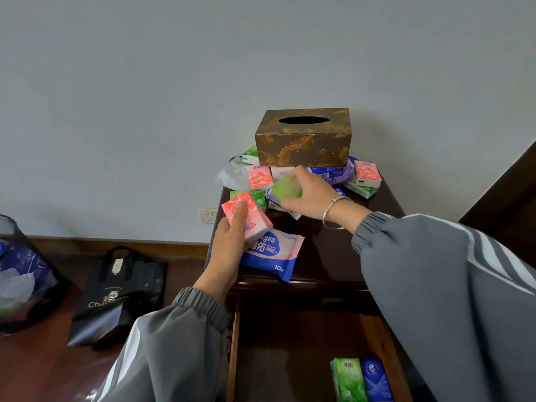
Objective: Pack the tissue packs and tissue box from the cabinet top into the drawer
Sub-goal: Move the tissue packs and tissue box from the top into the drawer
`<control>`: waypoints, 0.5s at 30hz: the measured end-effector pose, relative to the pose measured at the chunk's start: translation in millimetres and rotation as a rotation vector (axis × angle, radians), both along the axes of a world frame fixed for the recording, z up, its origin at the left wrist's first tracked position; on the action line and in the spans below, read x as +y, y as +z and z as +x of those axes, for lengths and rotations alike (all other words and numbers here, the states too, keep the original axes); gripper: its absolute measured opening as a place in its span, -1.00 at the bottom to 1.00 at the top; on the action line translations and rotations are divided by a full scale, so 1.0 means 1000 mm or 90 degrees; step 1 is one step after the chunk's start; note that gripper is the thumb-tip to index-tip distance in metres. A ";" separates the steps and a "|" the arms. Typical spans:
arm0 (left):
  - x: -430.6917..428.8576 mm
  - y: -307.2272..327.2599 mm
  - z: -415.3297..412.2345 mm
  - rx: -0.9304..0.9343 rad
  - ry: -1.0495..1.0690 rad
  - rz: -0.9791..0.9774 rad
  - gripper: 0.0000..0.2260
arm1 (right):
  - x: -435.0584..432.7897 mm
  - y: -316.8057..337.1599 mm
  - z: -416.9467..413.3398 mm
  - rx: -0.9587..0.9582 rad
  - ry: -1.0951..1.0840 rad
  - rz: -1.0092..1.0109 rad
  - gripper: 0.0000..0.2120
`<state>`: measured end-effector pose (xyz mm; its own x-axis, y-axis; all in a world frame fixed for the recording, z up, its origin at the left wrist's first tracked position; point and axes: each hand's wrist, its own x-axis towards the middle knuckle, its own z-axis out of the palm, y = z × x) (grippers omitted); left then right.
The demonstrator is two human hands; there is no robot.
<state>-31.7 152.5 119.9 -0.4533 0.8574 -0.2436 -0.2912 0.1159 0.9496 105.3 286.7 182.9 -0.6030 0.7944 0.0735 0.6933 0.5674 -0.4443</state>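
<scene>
The left hand curls round a pink plastic tissue pack. The right hand's fingers clamp a blurred green pack above the dark cabinet top, likely gathering both for the open wooden drawer below.

wall: plain grey | floor: reddish wood | bag: black, on floor
</scene>
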 end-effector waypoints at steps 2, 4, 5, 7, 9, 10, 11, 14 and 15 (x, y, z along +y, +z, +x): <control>0.000 0.001 0.001 -0.002 -0.003 0.006 -0.40 | -0.001 0.000 -0.001 -0.086 0.047 -0.023 -0.47; -0.001 0.002 0.002 -0.008 -0.005 0.012 -0.37 | 0.000 0.001 0.010 -0.119 0.064 -0.026 -0.51; -0.001 0.002 0.002 -0.010 -0.005 0.015 -0.33 | -0.001 0.002 0.020 -0.133 0.071 -0.012 -0.52; -0.001 0.002 0.001 -0.007 -0.004 0.013 -0.31 | -0.004 0.001 0.043 -0.181 0.084 0.021 -0.51; 0.000 0.000 0.000 -0.006 0.002 0.011 -0.32 | -0.009 -0.001 0.064 -0.225 0.072 0.029 -0.50; 0.001 -0.001 0.000 -0.006 0.005 0.011 -0.33 | -0.010 -0.002 0.071 -0.245 0.060 0.016 -0.51; 0.001 -0.001 0.000 -0.003 0.006 0.009 -0.33 | -0.011 -0.002 0.076 -0.261 0.050 -0.006 -0.52; 0.000 0.000 0.000 -0.006 -0.002 0.011 -0.33 | -0.008 0.008 0.071 -0.206 0.017 -0.043 -0.47; 0.000 0.000 0.000 -0.005 -0.004 0.010 -0.35 | -0.006 0.013 0.062 -0.150 -0.001 -0.025 -0.46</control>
